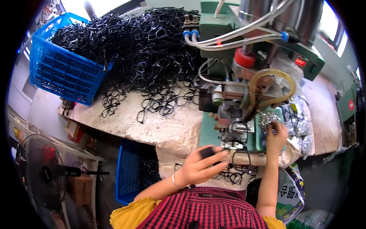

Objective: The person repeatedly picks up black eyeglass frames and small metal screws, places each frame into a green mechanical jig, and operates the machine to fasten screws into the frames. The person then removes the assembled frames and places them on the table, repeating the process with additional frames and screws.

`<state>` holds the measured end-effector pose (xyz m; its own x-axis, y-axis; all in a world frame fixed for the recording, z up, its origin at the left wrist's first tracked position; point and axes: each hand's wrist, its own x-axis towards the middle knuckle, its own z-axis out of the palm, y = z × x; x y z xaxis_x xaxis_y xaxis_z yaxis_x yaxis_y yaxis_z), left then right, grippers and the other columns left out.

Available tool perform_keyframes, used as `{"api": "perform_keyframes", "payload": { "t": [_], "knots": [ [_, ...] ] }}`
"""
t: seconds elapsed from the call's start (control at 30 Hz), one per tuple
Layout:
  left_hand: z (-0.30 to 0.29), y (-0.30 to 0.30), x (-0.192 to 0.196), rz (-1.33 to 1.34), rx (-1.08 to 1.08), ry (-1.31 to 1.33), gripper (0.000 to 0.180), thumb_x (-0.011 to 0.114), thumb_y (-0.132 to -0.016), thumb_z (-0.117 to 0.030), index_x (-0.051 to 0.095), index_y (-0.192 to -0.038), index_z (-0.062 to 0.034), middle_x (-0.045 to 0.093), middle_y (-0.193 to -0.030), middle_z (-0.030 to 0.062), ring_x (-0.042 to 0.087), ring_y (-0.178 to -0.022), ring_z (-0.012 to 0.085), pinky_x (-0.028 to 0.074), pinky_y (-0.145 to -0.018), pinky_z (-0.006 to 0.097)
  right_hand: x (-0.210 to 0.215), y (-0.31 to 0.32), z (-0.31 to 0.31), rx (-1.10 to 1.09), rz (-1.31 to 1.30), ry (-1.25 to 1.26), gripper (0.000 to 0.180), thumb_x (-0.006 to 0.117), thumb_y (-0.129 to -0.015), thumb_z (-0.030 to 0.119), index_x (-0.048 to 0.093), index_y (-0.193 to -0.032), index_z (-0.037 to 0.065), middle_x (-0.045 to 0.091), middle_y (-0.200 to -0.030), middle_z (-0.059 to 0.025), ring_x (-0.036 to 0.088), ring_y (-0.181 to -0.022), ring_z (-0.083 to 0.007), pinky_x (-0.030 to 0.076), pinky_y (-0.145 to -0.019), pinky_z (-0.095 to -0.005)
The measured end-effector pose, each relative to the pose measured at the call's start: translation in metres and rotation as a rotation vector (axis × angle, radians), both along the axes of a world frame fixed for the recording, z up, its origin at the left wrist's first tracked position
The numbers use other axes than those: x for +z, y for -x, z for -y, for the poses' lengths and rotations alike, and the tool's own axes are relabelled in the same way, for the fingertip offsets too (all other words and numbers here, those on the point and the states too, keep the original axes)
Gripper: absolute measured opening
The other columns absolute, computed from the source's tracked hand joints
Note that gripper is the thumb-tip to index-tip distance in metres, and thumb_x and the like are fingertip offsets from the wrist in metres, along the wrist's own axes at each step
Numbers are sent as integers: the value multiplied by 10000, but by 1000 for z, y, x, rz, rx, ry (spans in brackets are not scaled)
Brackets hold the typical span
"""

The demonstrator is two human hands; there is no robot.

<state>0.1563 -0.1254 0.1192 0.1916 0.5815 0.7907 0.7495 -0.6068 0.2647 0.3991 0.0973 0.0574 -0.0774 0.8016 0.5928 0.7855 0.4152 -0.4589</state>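
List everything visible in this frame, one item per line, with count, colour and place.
eyeglass frames: a great many, black, heaped on the bench and in the crate
crate: one, blue, upper left on the bench
second crate: one, blue, under the bench
machine: one, green with clear hoses, centre right
small metal parts: a pile, silvery, in the machine's tray
fan: one, black, lower left
left hand: holds a small black piece, below the machine
right hand: fingers in the small metal parts

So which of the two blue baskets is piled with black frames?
The blue basket on the tabletop at upper left, heaped over its rim; the other sits below the table.
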Motion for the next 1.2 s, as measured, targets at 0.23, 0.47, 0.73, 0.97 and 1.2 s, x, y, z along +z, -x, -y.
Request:
{"api": "perform_keyframes", "payload": {
  "t": [0.23,0.47,0.73,0.97,1.2],
  "knots": [
    [43,173,33,158,942,25,130,684,-910,-68,705,-1032,-28,718,-1038,118,649,-968,289,477,-885,372,7,3,1,86,-73,-71,133,666,-871,92,731,-978,46,700,-988,-122,647,-958,-324,494,-858,-404],
    [-30,315,-80,36,1703,652,639,576,-868,-666,799,-841,-68,708,-1047,163,602,-1070,388,463,-881,516,4,15,-15,156,-281,62,104,690,-827,94,748,-894,40,672,-836,-118,638,-857,-302,486,-774,-384],
    [-32,231,-119,225,1332,334,230,699,-877,-257,652,-884,-32,623,-795,106,607,-740,299,477,-687,426,-1,-82,58,-42,-410,133,144,680,-818,-28,726,-952,0,716,-913,-99,673,-875,-221,506,-820,-328],
    [-62,173,-37,613,609,114,79,612,-987,-69,631,-1029,-5,587,-809,-8,541,-684,74,451,-629,241,64,-11,63,355,-378,69,142,722,-802,-22,732,-942,4,720,-941,-106,679,-880,-237,508,-822,-334],
    [-67,93,-68,1165,257,185,155,584,-1024,-95,624,-1089,40,698,-970,106,687,-788,167,572,-744,281,69,80,51,548,-926,273,465,746,-822,33,566,-1245,-35,699,-971,-77,659,-924,-136,506,-869,-279]
  ]
}}
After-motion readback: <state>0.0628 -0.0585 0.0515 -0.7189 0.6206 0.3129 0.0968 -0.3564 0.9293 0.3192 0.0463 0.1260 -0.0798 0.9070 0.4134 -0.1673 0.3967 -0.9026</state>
